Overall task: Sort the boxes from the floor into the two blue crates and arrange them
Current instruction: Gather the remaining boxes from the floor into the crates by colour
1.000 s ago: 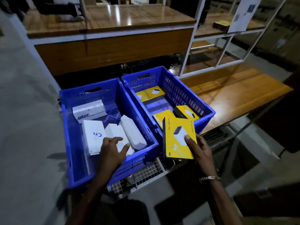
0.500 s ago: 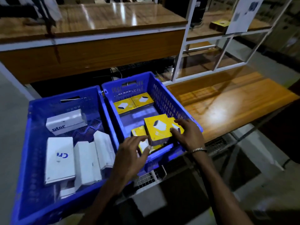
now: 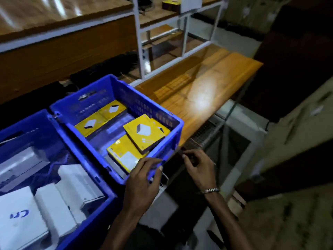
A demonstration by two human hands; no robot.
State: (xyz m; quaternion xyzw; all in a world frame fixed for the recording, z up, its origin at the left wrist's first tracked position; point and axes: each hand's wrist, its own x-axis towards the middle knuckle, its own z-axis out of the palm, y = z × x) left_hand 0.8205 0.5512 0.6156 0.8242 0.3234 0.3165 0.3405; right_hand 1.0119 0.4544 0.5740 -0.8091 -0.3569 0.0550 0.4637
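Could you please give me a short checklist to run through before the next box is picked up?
1. Both hands free: ok. The left hand and right hand hold nothing.
2. Colours kept apart: ok. Only yellow boxes in the right crate, only white boxes in the left crate.
3. Yellow boxes lying flat: not ok. The top yellow box rests tilted over two others.
4. Room left in the right crate: ok. Bare floor shows mid-crate.
5. Boxes left on the floor: cannot tell. The floor is dark.
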